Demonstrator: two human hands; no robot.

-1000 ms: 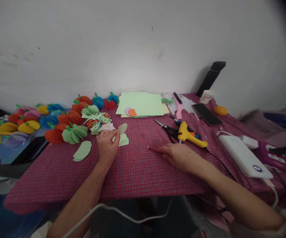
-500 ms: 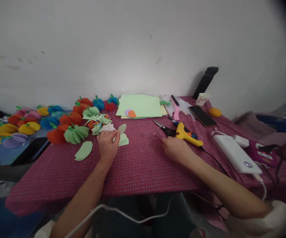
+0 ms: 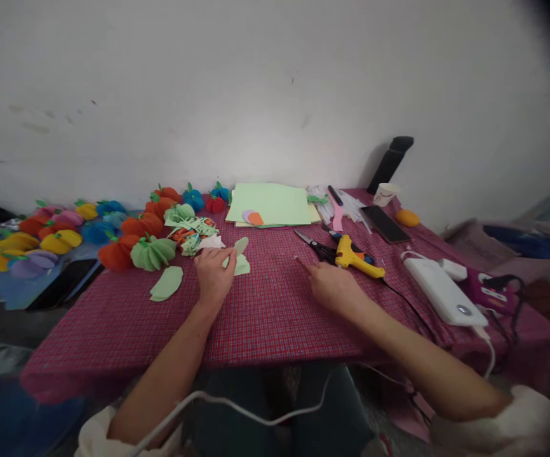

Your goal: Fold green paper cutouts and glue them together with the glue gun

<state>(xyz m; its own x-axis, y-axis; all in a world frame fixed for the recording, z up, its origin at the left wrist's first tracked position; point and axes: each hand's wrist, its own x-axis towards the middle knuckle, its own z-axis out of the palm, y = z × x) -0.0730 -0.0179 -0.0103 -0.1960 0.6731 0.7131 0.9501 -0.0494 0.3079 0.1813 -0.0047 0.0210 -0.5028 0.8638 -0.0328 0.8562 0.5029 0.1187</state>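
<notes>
My left hand (image 3: 215,273) pinches a rounded light green paper piece (image 3: 241,245) between thumb and fingers. Just below that piece, more light green paper pieces (image 3: 242,265) lie on the cloth. Another small stack of green paper pieces (image 3: 167,283) rests to the left of my left hand. My right hand (image 3: 332,284) is low over the table with its fingers closed and the fingertips pointing left; what they hold, if anything, is too small to make out. Close beside it are a yellow glue gun (image 3: 351,256) and black-handled scissors (image 3: 320,247).
Colourful paper pumpkins (image 3: 151,252) crowd the left side, beside paper scraps (image 3: 194,236). Green paper sheets (image 3: 270,204) lie at the back. A phone (image 3: 385,223), paper cup (image 3: 385,193), orange fruit (image 3: 407,218) and white power bank (image 3: 441,289) stand on the right. A white cable (image 3: 256,417) crosses in front.
The view has shifted slightly. My left hand still pinches the green paper piece. My right hand is less blurred, with its fingertips reaching a little further left over the cloth.
</notes>
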